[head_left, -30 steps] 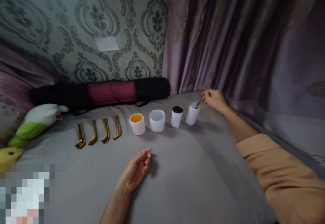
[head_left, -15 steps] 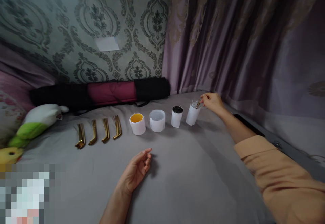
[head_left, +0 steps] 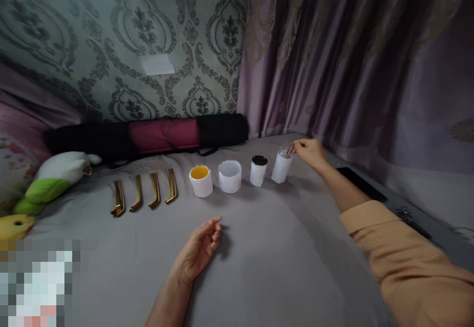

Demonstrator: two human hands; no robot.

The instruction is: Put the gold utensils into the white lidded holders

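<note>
Four white-wrapped cups stand in a row on the grey sheet [head_left: 274, 248]. The leftmost cup [head_left: 201, 181] holds a yellow liquid, the second cup [head_left: 229, 176] looks pale inside, the third cup [head_left: 258, 170] is dark on top, and the rightmost is a clear-rimmed cup [head_left: 282, 165]. My right hand [head_left: 309, 151] pinches a thin stick whose tip is in the rightmost cup. My left hand [head_left: 200, 248] rests on the sheet in front of the cups, palm up with loosely curled fingers, holding nothing. Several gold bent straws [head_left: 144, 197] lie in a row left of the cups.
A black and maroon rolled bag [head_left: 148, 137] lies along the patterned wall. A green and white plush toy [head_left: 52, 181] sits at the left. A purple curtain [head_left: 355, 60] hangs at the right, with a dark phone [head_left: 361, 183] below it on the bed's edge.
My right hand has come down slightly and lowered the stick into the rightmost cup. The curtain edge has shifted back, uncovering the dark phone. My left hand has not moved.
</note>
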